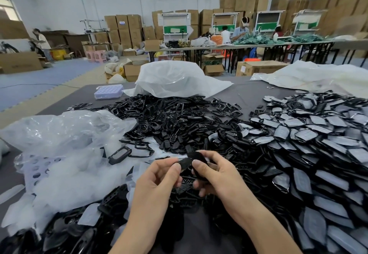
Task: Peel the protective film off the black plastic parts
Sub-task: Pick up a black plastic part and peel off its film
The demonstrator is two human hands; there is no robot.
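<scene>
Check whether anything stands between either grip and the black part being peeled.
Nothing visible does. The right grip holds the black plastic part directly, and the left grip pinches a greyish flap at its edge, probably the film. No loose piece lies between them.

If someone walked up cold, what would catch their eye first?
Likely the two hands at bottom centre: the left hand pinches a film flap, the right hand grips a black plastic part. Heaps of black parts surround them: bare frames in the middle, film-covered pieces on the right, crumpled clear bags on the left.
</scene>
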